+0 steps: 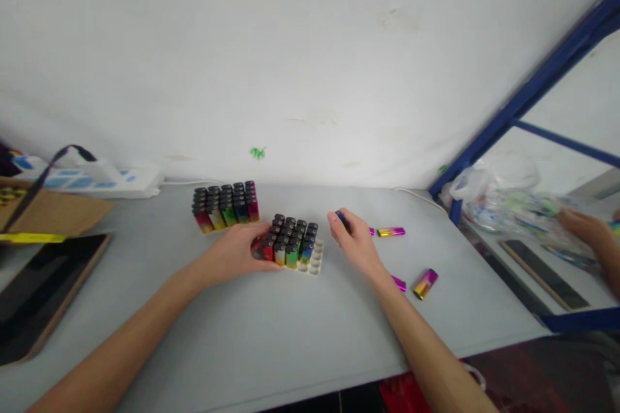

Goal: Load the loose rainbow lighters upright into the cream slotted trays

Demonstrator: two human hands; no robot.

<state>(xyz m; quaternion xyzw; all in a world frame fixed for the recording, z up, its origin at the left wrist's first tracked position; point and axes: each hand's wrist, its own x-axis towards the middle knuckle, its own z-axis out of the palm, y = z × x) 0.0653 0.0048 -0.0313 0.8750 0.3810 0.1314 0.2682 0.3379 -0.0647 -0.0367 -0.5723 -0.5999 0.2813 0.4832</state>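
Observation:
Near the middle of the table, a white tray (316, 259) holds several upright lighters (291, 246) with black tops and red, silver, green and blue bodies; a column of its round holes shows at the right edge. My left hand (242, 248) grips the tray's left side, thumb in front and fingers curled behind. Just right of the tray, my right hand (357, 239) is closed around a dark blue lighter (343, 219), its body mostly hidden by the fingers. Behind my right hand and forearm lie several loose purple-and-gold lighters (426, 284), some partly covered.
A second block of upright lighters (227, 206) stands at the back left. Farther left are a dark tablet-like panel (53, 290), a cardboard box (68, 210) and a power strip (97, 181). Beyond the blue frame (513, 103), another person's hand (584, 226) is over plastic bags (508, 200).

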